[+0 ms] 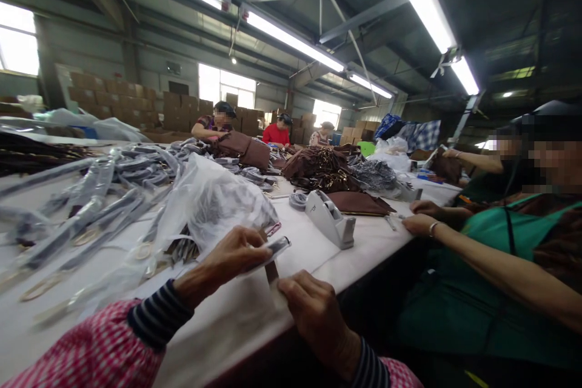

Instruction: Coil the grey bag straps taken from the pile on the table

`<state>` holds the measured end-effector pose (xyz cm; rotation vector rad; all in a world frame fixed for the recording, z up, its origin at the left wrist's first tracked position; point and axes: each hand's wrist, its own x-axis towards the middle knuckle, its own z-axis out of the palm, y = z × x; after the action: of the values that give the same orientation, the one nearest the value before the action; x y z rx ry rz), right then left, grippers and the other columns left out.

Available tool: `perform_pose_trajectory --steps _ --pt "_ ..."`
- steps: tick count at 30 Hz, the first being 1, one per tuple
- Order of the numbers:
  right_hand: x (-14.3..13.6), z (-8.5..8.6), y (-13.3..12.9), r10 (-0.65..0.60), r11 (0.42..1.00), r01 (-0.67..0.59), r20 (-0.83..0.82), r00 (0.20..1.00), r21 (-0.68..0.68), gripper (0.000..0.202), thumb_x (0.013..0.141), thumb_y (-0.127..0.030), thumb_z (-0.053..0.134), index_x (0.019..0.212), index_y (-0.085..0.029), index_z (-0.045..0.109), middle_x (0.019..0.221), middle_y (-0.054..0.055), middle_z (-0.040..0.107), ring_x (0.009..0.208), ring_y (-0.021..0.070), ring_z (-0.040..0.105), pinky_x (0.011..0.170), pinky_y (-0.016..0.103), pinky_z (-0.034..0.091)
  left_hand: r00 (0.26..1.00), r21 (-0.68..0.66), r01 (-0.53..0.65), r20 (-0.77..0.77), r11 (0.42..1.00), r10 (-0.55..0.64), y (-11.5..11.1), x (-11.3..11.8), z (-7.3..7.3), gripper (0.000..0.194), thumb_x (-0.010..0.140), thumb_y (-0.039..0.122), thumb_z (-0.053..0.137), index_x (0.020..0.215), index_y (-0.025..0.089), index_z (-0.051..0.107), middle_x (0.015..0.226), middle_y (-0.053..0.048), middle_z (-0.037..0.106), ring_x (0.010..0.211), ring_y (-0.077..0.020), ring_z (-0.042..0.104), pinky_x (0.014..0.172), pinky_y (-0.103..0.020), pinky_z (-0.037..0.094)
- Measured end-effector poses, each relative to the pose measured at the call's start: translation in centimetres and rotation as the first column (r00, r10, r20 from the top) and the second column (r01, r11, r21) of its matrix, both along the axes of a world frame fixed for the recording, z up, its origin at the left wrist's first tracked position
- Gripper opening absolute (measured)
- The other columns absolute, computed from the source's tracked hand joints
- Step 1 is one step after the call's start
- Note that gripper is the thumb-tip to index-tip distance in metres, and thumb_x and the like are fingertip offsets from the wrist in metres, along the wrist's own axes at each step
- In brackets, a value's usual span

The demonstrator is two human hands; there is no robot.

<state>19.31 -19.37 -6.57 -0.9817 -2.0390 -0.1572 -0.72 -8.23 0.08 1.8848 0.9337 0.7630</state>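
Note:
My left hand [231,257] is closed on a small wrapped piece [278,246] with a shiny, clear surface and a dark edge, near the table's front edge. Just right of it and lower, my right hand [316,315] pinches the lower end of a short brownish strip [271,274], whose upper end reaches up to the wrapped piece. A clear plastic bag [218,197] with metal parts at its mouth lies beyond my left hand. Past my right hand stands a grey tape dispenser [330,218] on the white table [313,257].
Plastic-wrapped straps [86,230] spread over the left side. Brown leather pieces [318,167] with gold hardware are heaped farther back. At the right, a person in a green apron [491,254] works close to the table edge. Other people sit across the table.

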Motion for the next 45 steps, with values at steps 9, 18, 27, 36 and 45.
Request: perform_pose_trajectory --steps 9,18,27,36,45 --pt "0.6 -0.2 1.7 0.029 0.947 -0.118 -0.287 0.957 -0.299 0.019 0.098 -0.010 0.058 0.089 -0.021 0.071 0.109 0.006 0.071 0.100 0.0201 0.069 0.089 0.030 0.052 0.876 0.546 0.272 -0.481 0.792 0.031 -3.5 1.6 -3.5 0.017 0.093 0.022 0.055 0.085 0.019 0.070 0.096 -0.009 0.068 0.097 -0.0287 0.051 0.084 -0.043 0.038" --pt "0.5 2.2 3.3 -0.116 0.891 0.035 -0.153 0.981 -0.453 0.020 0.083 -0.001 0.063 0.077 -0.019 0.070 0.079 0.001 0.069 0.077 0.0175 0.062 0.075 0.029 0.042 0.960 0.380 0.209 -0.257 0.901 -0.114 -2.2 0.3 -3.4 0.017 0.088 0.026 0.053 0.099 0.021 0.064 0.098 -0.006 0.066 0.094 -0.0254 0.058 0.087 -0.039 0.045" --pt "0.7 4.8 5.3 -0.055 0.774 -0.083 -0.197 0.979 -0.628 0.018 0.072 -0.005 0.066 0.080 -0.020 0.072 0.073 -0.001 0.074 0.065 0.0155 0.064 0.063 0.025 0.044 0.989 0.171 0.023 0.140 0.985 -0.047 -2.2 1.6 -4.3 0.019 0.083 0.024 0.063 0.098 0.022 0.051 0.079 0.002 0.066 0.072 -0.0171 0.060 0.065 -0.028 0.043" --pt "1.5 4.2 7.7 0.086 0.632 -0.235 -0.234 0.968 -0.739 0.012 0.075 -0.013 0.068 0.075 -0.015 0.079 0.066 0.001 0.069 0.053 0.0116 0.061 0.048 0.018 0.044 0.998 0.314 0.054 -0.054 0.948 -0.039 -2.1 0.4 -3.3 0.027 0.093 0.047 0.066 0.097 0.021 0.062 0.087 -0.002 0.064 0.082 -0.0215 0.058 0.073 -0.033 0.044" --pt "1.2 5.9 7.5 0.180 0.748 -0.075 0.093 0.979 -0.659 0.018 0.083 -0.005 0.065 0.086 -0.014 0.081 0.073 0.001 0.075 0.064 0.0125 0.067 0.059 0.019 0.046 0.921 0.585 0.211 -0.387 0.783 0.041 -2.8 0.2 -4.2 0.025 0.098 0.047 0.064 0.110 0.030 0.078 0.118 -0.007 0.063 0.108 -0.0305 0.050 0.091 -0.045 0.038"
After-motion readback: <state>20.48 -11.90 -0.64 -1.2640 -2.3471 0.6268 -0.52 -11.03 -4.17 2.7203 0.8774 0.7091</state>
